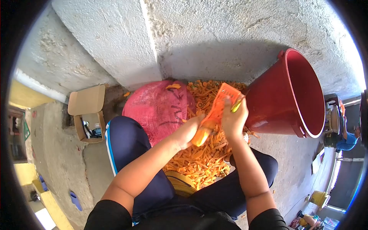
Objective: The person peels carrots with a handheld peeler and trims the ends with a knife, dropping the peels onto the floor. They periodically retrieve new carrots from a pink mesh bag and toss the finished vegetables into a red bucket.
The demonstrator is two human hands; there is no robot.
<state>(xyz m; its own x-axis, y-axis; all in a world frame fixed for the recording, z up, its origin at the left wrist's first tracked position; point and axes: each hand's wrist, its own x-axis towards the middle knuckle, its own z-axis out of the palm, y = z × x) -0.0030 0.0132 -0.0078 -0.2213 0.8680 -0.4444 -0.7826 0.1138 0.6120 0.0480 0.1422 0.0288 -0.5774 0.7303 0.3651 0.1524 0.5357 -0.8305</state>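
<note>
My left hand (191, 130) is wrapped round a peeled orange piece (202, 136), seemingly a carrot. An orange slotted tool (220, 103) lies between my two hands, touching the piece at its lower end. My right hand (234, 115) grips this tool by its upper part, with a yellow-green object (237, 105) showing at its fingers. Below both hands a heap of orange strips and peelings (199, 165) covers the floor between my legs. A pink mesh sack (157, 107) stands to the left of the heap.
A large red bucket (268, 96) leans at the right near the wall (214, 30). An open cardboard box (86, 103) with small items sits at the left. A blue slipper (76, 200) lies on the floor. Another person (347, 140) is at the far right.
</note>
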